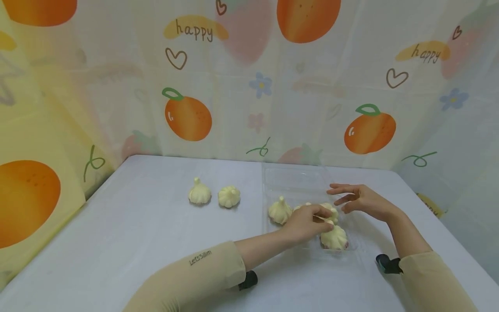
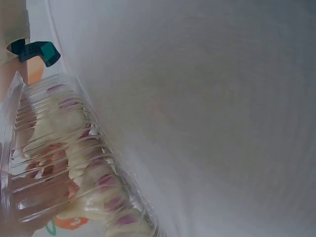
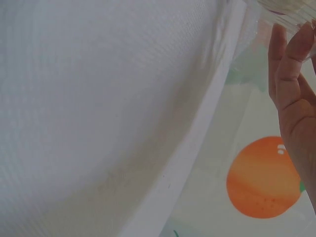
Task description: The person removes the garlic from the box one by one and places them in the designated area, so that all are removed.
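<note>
Two garlic bulbs [image 1: 213,194] sat apart on the white table [image 1: 136,225], left of the clear plastic tray [image 1: 300,182]. The left hand [image 1: 306,223] reached into the tray, fingers curled, pinching a bulb [image 1: 329,211] among others there. The right hand [image 1: 360,200] hovered just beside it, fingers loosely spread, holding nothing.
</note>
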Action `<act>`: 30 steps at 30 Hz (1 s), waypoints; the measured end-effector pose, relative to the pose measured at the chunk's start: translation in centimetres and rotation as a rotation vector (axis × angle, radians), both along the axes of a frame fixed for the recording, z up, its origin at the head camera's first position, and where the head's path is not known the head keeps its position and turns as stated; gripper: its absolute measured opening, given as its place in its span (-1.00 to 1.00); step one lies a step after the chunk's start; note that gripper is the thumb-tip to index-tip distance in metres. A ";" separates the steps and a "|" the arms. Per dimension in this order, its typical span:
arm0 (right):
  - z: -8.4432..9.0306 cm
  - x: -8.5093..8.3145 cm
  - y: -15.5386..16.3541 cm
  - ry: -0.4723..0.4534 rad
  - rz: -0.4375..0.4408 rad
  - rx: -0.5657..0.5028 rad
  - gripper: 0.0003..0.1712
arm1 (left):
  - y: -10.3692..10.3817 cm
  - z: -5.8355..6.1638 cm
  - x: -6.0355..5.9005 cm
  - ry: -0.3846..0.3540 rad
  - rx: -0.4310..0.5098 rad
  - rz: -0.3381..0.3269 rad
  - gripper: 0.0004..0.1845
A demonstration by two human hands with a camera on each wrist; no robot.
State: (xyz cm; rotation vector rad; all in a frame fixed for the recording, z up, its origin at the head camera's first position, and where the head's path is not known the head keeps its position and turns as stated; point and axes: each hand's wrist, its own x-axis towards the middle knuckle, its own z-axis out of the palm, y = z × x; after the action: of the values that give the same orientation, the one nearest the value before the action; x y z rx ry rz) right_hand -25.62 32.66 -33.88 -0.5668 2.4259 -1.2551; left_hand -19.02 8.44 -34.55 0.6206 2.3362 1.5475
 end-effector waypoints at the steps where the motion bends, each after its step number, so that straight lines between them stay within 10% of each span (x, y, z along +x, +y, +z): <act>1: 0.0 0.0 0.0 0.001 0.000 0.003 -0.39 | 0.0 -0.1 0.0 -0.002 0.004 -0.003 -0.69; 30: 0.1 0.1 -0.1 -0.014 0.000 -0.015 -0.36 | 0.3 -0.9 -0.4 -0.054 0.007 -0.025 -0.81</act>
State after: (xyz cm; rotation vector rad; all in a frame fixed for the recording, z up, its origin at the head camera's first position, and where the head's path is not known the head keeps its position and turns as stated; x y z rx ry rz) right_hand -25.55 32.53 -33.79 -0.5601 2.4066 -1.2745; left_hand -19.41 8.71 -35.48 0.6002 2.2756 1.5427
